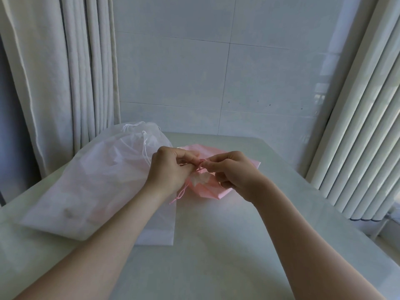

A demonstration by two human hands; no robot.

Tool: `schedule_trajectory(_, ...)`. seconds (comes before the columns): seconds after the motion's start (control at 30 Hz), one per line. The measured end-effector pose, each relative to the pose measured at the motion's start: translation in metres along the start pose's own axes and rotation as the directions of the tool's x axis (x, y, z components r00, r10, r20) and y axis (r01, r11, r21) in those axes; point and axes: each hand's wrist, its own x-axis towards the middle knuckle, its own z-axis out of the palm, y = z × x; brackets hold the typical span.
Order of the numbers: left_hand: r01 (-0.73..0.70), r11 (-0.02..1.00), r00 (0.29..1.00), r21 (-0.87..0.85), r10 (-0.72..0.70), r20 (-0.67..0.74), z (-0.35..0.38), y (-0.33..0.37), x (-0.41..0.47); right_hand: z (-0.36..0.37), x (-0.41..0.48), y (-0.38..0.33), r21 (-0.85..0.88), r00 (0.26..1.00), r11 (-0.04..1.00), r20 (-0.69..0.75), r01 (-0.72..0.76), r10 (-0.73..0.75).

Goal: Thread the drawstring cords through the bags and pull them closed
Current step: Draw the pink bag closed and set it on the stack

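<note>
A small pink drawstring bag (213, 190) lies in the middle of the table, partly hidden under both hands. Its thin pink cord (180, 194) hangs out below my left wrist and trails onto the table. My left hand (171, 169) pinches the cord at the bag's gathered mouth. My right hand (234, 173) pinches the same cord from the other side, fingertips almost touching the left ones. A larger white translucent drawstring bag (93, 185) lies to the left, with its white cord (144, 146) showing at the far end.
The pale table (238, 245) reaches back to a tiled wall. Curtains (65, 72) hang at the left. A white ribbed radiator (363, 137) stands at the right. A flat white sheet or bag (160, 230) lies under the translucent one, near my left forearm.
</note>
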Motion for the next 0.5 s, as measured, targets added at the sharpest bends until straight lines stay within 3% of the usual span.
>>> schedule_trajectory(0.17,-0.081,0.997,0.976,0.01,0.077,0.205,0.003,-0.001,-0.001,-0.008,0.005,0.006,0.111,0.998,0.993,-0.039,-0.047,0.052)
schedule_trajectory(0.37,-0.041,0.998,0.988,0.043,0.034,0.148,0.002,0.001,0.0,-0.007,0.01,0.011,0.07,0.999,0.997,-0.042,-0.031,0.034)
schedule_trajectory(0.5,0.105,0.959,0.991,-0.264,-0.079,0.106,-0.004,0.014,0.004,-0.011,0.013,0.015,0.092,0.992,0.996,-0.123,-0.014,0.026)
